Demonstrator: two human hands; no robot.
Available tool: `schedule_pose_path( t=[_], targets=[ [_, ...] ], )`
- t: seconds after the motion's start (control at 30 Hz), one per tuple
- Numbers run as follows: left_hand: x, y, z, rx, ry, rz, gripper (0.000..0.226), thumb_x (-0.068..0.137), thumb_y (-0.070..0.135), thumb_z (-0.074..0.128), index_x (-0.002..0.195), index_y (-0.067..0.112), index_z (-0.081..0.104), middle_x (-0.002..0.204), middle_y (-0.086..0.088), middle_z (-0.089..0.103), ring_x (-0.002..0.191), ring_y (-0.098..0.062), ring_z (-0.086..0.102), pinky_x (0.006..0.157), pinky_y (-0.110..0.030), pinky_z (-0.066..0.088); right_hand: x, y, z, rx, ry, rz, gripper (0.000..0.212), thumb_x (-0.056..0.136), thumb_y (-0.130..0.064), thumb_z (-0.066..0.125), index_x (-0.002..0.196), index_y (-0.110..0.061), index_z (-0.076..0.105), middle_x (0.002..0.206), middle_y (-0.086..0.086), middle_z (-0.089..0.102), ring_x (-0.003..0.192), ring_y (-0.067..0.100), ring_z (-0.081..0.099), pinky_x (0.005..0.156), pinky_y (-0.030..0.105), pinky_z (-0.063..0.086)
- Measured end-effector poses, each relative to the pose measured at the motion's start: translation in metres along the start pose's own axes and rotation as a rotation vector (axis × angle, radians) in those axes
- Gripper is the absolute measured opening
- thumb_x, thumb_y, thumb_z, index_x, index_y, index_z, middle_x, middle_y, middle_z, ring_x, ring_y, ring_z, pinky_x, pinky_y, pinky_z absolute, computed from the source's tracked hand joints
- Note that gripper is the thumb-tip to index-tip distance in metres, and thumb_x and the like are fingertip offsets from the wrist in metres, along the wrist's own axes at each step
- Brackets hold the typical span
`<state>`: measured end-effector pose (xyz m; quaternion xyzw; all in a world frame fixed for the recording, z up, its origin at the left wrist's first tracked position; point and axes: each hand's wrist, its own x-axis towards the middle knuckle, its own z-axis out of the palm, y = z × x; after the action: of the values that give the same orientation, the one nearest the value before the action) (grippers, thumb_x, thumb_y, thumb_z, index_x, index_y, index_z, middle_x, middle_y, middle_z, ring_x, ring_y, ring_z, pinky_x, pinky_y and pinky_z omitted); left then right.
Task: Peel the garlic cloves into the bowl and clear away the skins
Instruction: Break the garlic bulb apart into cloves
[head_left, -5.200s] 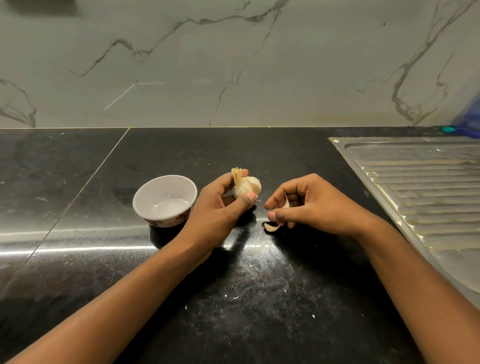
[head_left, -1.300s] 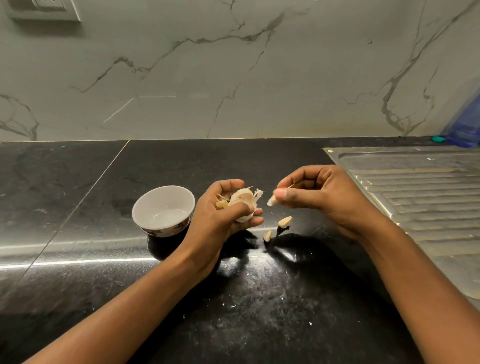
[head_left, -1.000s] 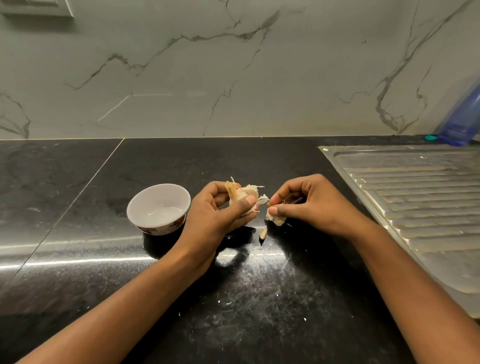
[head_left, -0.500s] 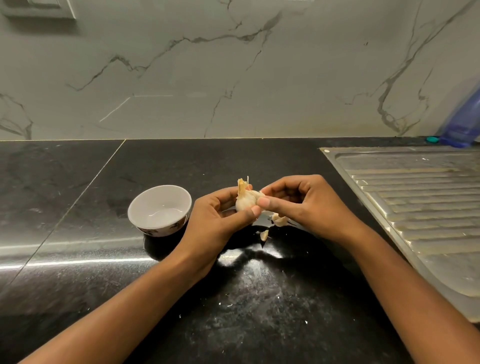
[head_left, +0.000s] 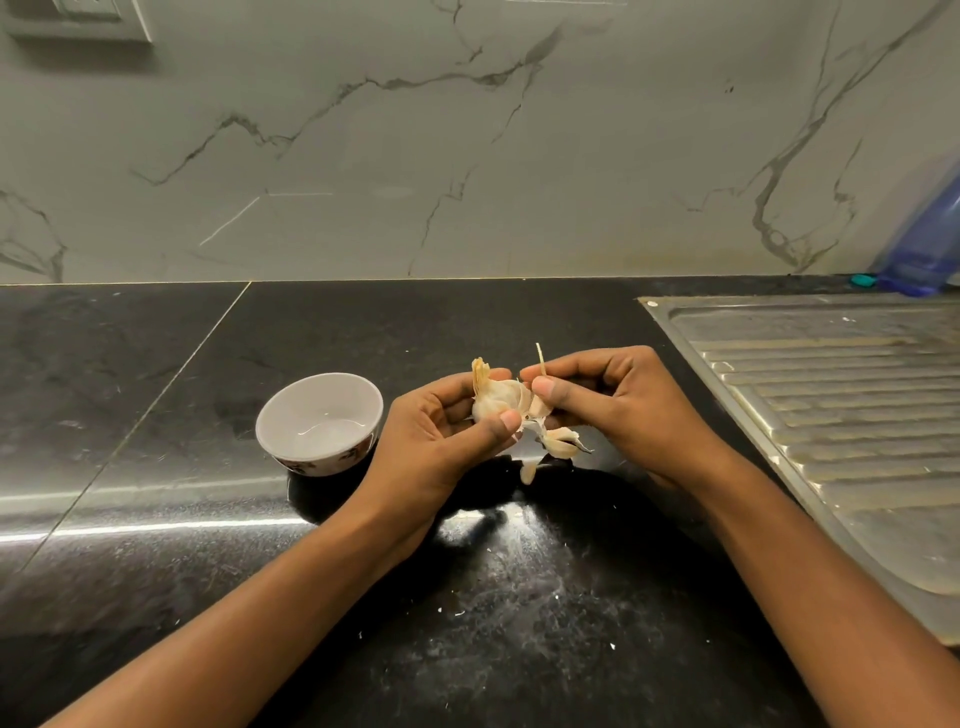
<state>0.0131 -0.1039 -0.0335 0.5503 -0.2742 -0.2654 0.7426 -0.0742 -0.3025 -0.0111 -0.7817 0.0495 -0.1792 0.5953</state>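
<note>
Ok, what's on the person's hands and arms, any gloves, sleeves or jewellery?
Nothing worn that shows. The left hand and right hand are bare: no gloves, no rings on the fingers in view, no watch or band at either wrist. The left forearm and right forearm are uncovered to the picture's edge; no sleeve shows. The thumbnails look unpainted.

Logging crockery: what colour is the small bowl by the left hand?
The small round bowl is white, with a dark pattern low outside; head view.
</note>
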Motion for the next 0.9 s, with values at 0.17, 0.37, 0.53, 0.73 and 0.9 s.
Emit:
schedule_pose_path(
  t=[0.17, 0.37, 0.53, 0.73, 0.9],
  targets=[
    [0.003, -0.002, -0.003, -0.03, 0.039, -0.021, 0.038, 0.095, 0.001, 0.07, 0.132, 0.009, 0.066, 0.123, -0.013, 0.076, 0.119, -0.029, 0.071, 0.104, -0.042, 0.057, 0.0, -0.002, -0.001, 0.028, -0.021, 0.041, 0.018, 0.1, -0.008, 0.069, 0.114, -0.009, 0.08, 0.1, 0.009, 0.081, 0.089, 0.022, 0.079, 0.083, 0.033, 0.065],
    [0.005, -0.002, -0.003, -0.113, 0.081, -0.046, 0.034, 0.096, -0.006, 0.065, 0.128, 0.006, 0.067, 0.12, -0.015, 0.076, 0.117, -0.031, 0.072, 0.095, -0.035, 0.061, 0.001, -0.006, -0.007, 0.11, 0.036, 0.026, 0.019, 0.1, -0.011, 0.069, 0.114, -0.013, 0.081, 0.118, 0.006, 0.078, 0.109, 0.021, 0.074, 0.082, 0.034, 0.064],
    [0.006, 0.0, -0.003, -0.127, 0.099, -0.064, 0.034, 0.097, -0.007, 0.062, 0.129, 0.004, 0.066, 0.121, -0.015, 0.076, 0.117, -0.033, 0.072, 0.095, -0.035, 0.061, 0.002, -0.006, -0.016, 0.085, 0.063, 0.056, 0.019, 0.098, -0.018, 0.071, 0.113, -0.02, 0.083, 0.112, 0.004, 0.08, 0.103, 0.014, 0.072, 0.078, 0.029, 0.062],
    [0.006, 0.001, -0.002, -0.124, 0.134, -0.06, 0.036, 0.098, -0.005, 0.063, 0.133, 0.005, 0.062, 0.119, -0.013, 0.077, 0.115, -0.032, 0.073, 0.098, -0.04, 0.06, 0.002, -0.002, -0.023, -0.149, 0.133, 0.044, 0.011, 0.09, -0.013, 0.082, 0.1, -0.019, 0.084, 0.09, -0.002, 0.082, 0.078, 0.001, 0.071, 0.065, 0.012, 0.051],
    [0.005, 0.0, -0.001, -0.04, 0.142, -0.028, 0.036, 0.097, 0.001, 0.068, 0.132, 0.007, 0.062, 0.12, -0.01, 0.076, 0.116, -0.029, 0.072, 0.096, -0.045, 0.062, 0.003, 0.006, -0.018, -0.313, 0.062, 0.112, 0.005, 0.087, -0.022, 0.087, 0.09, -0.02, 0.084, 0.084, -0.001, 0.081, 0.087, 0.022, 0.078, 0.09, 0.039, 0.063]
  ],
)
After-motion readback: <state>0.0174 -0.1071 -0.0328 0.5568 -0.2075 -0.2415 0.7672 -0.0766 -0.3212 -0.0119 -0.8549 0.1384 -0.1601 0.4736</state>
